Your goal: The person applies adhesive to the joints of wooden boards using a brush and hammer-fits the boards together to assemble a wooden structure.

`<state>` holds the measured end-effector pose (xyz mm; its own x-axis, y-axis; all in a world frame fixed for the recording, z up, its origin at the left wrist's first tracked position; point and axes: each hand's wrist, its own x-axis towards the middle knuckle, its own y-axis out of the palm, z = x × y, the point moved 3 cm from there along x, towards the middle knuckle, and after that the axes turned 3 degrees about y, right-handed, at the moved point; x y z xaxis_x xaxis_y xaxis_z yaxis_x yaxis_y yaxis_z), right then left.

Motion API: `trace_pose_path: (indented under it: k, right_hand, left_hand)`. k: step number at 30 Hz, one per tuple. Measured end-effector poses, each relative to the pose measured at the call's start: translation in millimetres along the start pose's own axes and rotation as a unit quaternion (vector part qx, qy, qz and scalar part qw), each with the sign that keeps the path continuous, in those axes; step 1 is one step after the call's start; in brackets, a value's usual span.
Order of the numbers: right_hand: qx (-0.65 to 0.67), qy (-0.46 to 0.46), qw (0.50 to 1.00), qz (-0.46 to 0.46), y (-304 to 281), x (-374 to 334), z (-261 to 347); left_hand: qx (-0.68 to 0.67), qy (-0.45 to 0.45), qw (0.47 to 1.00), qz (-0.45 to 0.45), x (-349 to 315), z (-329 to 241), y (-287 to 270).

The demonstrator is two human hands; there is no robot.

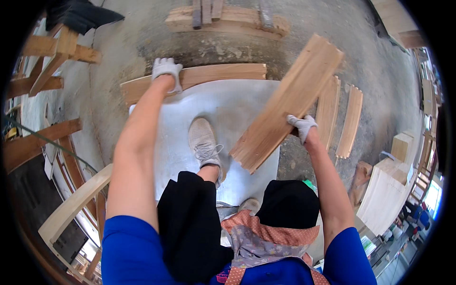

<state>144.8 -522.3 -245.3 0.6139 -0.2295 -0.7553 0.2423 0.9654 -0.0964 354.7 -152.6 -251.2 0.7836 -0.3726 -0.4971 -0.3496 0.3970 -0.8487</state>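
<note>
My left hand (166, 72), in a whitish glove, is on a long wooden board (223, 72) that lies along the far edge of a pale sheet. Its fingers bend over the board's far side, and their tips are hidden. My right hand (302, 127), gloved too, grips the right edge of a wider wooden board (289, 102) with notched ends, thumb on top and the other fingers out of sight beneath. This board slants from near the sheet's middle up to the far right. Two narrower wooden boards, one (327, 114) partly covered, the other (350, 122) fully visible, lie right of it.
My shoe (203, 137) stands on the pale sheet (175, 142). Beyond, several short pieces rest across a thick timber (232, 23). Wooden frames (61, 52) and a curved wooden piece (76, 204) stand at left. Stacked pale blocks (384, 190) are at right.
</note>
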Motion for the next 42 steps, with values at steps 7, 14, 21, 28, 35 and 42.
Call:
trace_pose_path:
  k: [7,14,21,28,35,42]
  right_hand:
    - [0.005,0.039,0.999,-0.018,5.2,24.0,-13.8]
    - [0.069,0.026,0.997,0.026,-3.6,30.8,-30.4]
    - [0.107,-0.005,0.994,0.029,0.4,16.7,-14.9]
    - [0.134,0.016,0.989,0.06,1.6,-22.9,-11.3]
    - [0.138,0.012,0.989,0.053,-12.7,-33.3,-22.6]
    - [0.197,-0.021,0.978,0.059,-6.0,-61.3,-11.5]
  left_hand:
    - [-0.126,-0.09,0.92,-0.359,-65.7,52.7,-22.3]
    - [-0.526,-0.066,0.8,-0.282,-77.1,-0.3,-108.7]
    - [-0.865,0.055,0.487,-0.103,-8.7,-151.8,-76.3]
    - [-0.876,0.02,0.482,0.023,-12.9,-229.6,-48.5]
    - [-0.872,-0.006,0.486,0.061,-49.5,-265.6,-34.0]
    - [-0.881,0.03,0.467,0.072,-81.6,-265.9,-46.7]
